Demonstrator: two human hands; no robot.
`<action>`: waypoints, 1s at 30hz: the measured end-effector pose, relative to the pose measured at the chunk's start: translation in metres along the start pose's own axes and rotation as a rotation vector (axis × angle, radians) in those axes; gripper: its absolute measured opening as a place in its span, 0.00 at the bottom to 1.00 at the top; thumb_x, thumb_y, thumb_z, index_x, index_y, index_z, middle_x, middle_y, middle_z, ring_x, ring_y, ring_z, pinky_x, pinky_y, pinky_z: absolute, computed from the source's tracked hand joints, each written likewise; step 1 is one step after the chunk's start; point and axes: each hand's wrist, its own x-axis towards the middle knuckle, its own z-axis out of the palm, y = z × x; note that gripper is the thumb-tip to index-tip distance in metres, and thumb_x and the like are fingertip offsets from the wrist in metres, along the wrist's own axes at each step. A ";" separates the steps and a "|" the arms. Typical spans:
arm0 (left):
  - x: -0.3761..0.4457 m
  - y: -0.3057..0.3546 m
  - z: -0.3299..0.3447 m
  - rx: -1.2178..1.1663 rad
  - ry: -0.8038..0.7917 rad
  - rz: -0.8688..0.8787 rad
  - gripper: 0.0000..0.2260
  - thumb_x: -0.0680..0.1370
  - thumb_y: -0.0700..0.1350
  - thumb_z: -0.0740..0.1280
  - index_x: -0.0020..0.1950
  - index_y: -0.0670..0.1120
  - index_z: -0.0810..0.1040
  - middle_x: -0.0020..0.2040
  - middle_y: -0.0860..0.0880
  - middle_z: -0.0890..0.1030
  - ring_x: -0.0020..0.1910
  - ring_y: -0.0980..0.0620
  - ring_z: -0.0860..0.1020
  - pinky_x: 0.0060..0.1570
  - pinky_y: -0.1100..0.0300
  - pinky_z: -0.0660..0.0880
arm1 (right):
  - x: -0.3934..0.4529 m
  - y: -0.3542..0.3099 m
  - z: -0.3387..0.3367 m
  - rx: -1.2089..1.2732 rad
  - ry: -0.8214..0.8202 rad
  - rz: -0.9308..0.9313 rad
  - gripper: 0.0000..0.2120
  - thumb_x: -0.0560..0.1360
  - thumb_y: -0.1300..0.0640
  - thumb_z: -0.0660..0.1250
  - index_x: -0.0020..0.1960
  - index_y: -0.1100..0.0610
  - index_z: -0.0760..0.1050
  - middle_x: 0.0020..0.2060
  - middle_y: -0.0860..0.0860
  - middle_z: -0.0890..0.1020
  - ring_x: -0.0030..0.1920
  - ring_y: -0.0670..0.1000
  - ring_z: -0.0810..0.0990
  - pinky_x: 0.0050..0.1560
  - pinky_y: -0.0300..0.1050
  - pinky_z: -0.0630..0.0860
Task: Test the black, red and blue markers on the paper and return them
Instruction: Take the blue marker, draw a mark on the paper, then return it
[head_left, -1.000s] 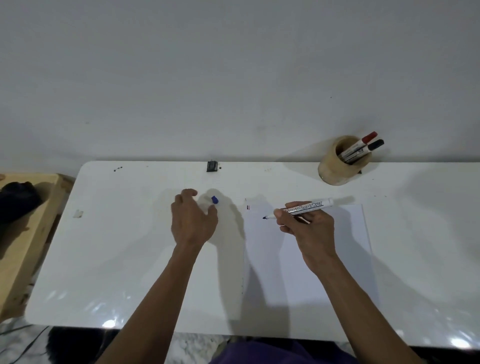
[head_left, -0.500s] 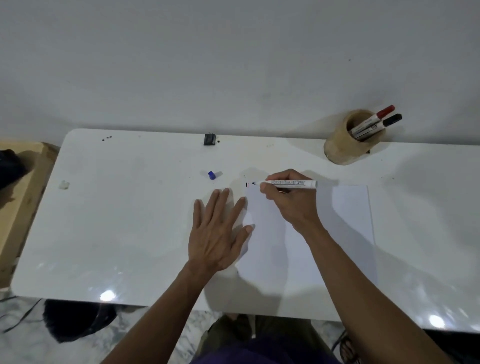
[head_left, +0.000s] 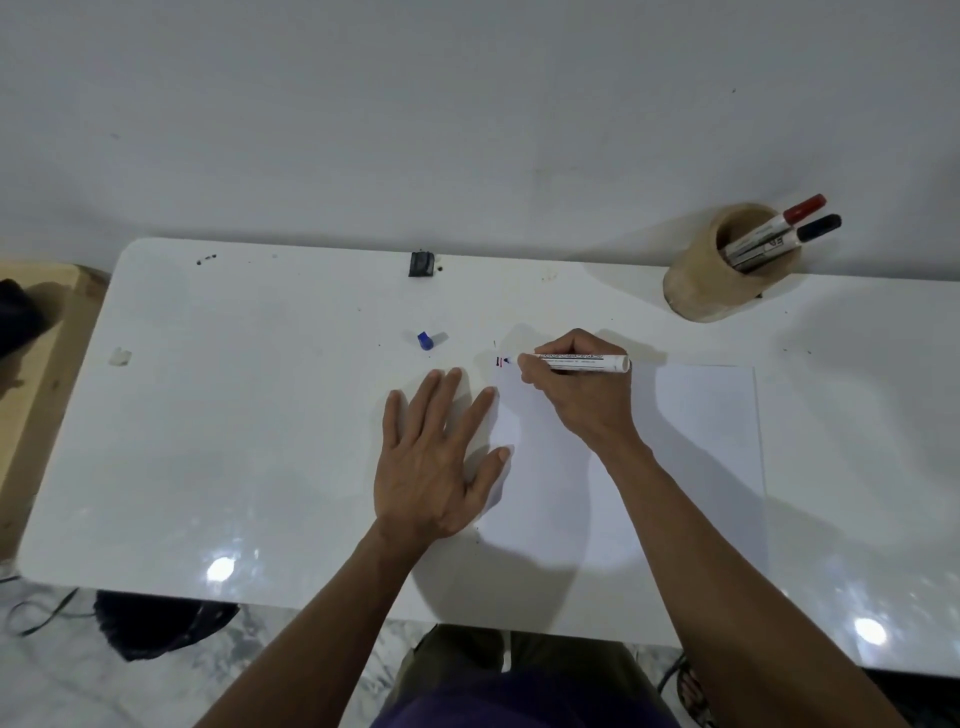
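My right hand (head_left: 576, 395) grips the uncapped blue marker (head_left: 582, 362), its tip touching the top left corner of the white paper (head_left: 691, 441) beside short black and red strokes (head_left: 500, 361). My left hand (head_left: 436, 457) lies flat, fingers spread, on the paper's left edge. The marker's blue cap (head_left: 425, 340) lies on the white table (head_left: 249, 415) to the left of the paper. The red marker (head_left: 779, 221) and the black marker (head_left: 789, 240) stand capped in a wooden cup (head_left: 701, 280) at the back right.
A small black object (head_left: 422, 263) sits at the table's back edge against the grey wall. A scrap of tape (head_left: 120, 356) is stuck on the left side. A wooden stand (head_left: 36, 374) with a dark item is left of the table.
My left hand left the blue cap on the table and came down flat on the paper's edge. My right hand lowered the marker's tip onto the paper's top left corner.
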 end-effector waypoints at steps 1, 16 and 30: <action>0.000 0.000 0.000 -0.002 0.003 -0.001 0.28 0.79 0.65 0.59 0.77 0.55 0.67 0.79 0.45 0.66 0.80 0.44 0.62 0.74 0.37 0.59 | 0.000 0.000 0.000 -0.005 0.001 0.003 0.08 0.70 0.62 0.79 0.39 0.61 0.81 0.36 0.57 0.87 0.38 0.60 0.87 0.38 0.59 0.83; 0.000 0.001 0.002 -0.020 -0.001 -0.015 0.28 0.79 0.66 0.58 0.77 0.56 0.66 0.79 0.46 0.66 0.80 0.45 0.60 0.75 0.37 0.57 | 0.002 0.002 0.000 -0.057 -0.012 -0.013 0.09 0.70 0.61 0.79 0.38 0.62 0.80 0.35 0.56 0.87 0.37 0.60 0.87 0.38 0.60 0.83; -0.001 0.001 0.003 -0.028 0.001 -0.012 0.29 0.79 0.66 0.58 0.77 0.56 0.66 0.79 0.46 0.65 0.81 0.46 0.59 0.76 0.37 0.57 | 0.001 0.003 -0.003 -0.103 -0.047 0.000 0.09 0.69 0.59 0.79 0.39 0.61 0.81 0.36 0.55 0.87 0.38 0.59 0.87 0.37 0.58 0.83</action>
